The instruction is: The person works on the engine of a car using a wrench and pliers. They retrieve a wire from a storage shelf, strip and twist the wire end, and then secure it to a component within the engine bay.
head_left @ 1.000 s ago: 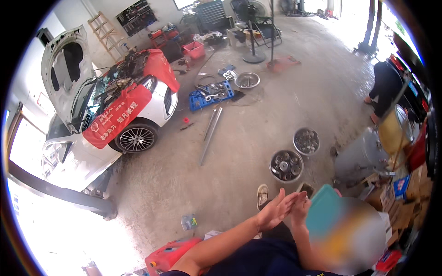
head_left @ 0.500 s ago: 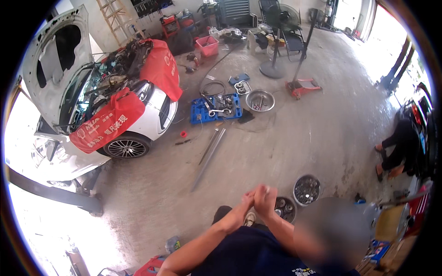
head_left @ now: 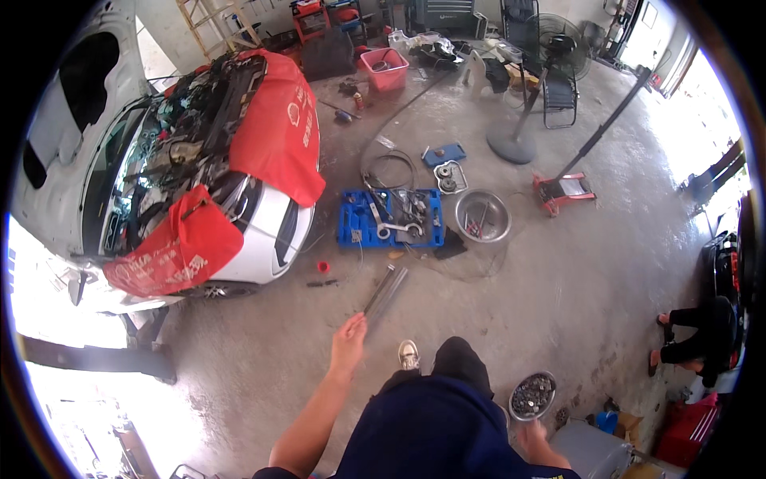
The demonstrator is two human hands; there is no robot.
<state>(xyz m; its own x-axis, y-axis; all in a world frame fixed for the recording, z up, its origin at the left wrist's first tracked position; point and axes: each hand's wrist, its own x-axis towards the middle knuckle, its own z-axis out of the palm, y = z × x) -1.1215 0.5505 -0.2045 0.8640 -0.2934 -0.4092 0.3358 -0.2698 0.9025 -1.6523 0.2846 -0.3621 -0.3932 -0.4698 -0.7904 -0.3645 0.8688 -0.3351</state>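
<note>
My left hand (head_left: 349, 342) reaches forward at the lower middle, its fingers curled together. What it holds, if anything, does not show. Just beyond its fingertips, in the picture, two long metal bars (head_left: 388, 289) lie on the floor. Low on my right side is my right hand (head_left: 532, 439), slightly blurred, with its fingers hard to make out. Right beside it stands a round metal bowl (head_left: 512, 405) full of small dark metal parts (head_left: 533, 394). One of my shoes (head_left: 408, 355) is on the floor between the hands.
A white car (head_left: 267, 239) with raised hood and red covers (head_left: 279, 128) stands left. Ahead lie a blue tool case (head_left: 351, 231) with wrenches and a steel basin (head_left: 505, 219). A red floor jack (head_left: 550, 191) stands farther right; another person's legs (head_left: 694, 339) show at the right.
My hands were together before me and are now apart, the left forward and left, the right down by the bowl. The car, tool case and bars appear closer.
</note>
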